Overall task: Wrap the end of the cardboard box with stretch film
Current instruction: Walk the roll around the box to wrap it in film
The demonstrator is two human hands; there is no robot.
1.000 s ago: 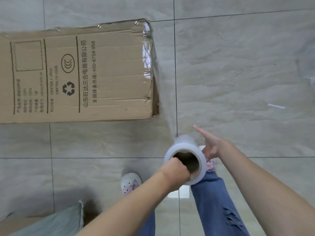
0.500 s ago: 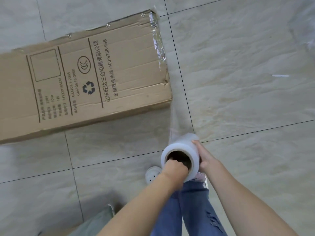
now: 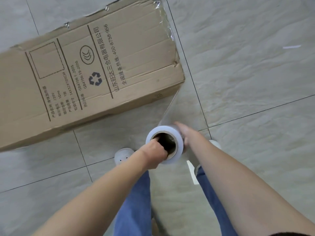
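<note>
In the head view, a long cardboard box [image 3: 95,70] lies flat on the grey tiled floor [image 3: 247,82], in the upper left, with black printed text and a recycling sign on its top face. Its right end is near the person's feet, and shiny film already lies along that end edge.

The roll of stretch film [image 3: 165,144] is held in the air just below the lower right corner of the box. The left hand [image 3: 154,153] has its fingers pushed inside the brown core of the roll and curled on it. The right hand [image 3: 186,133] is at the far right side of the roll, touching it; its fingers are blurred, so the grip I cannot tell. A clear sheet of film [image 3: 170,109] is stretched from the roll up to the box corner.

Below are blue jeans [image 3: 134,201] and two white shoes [image 3: 123,155].
</note>
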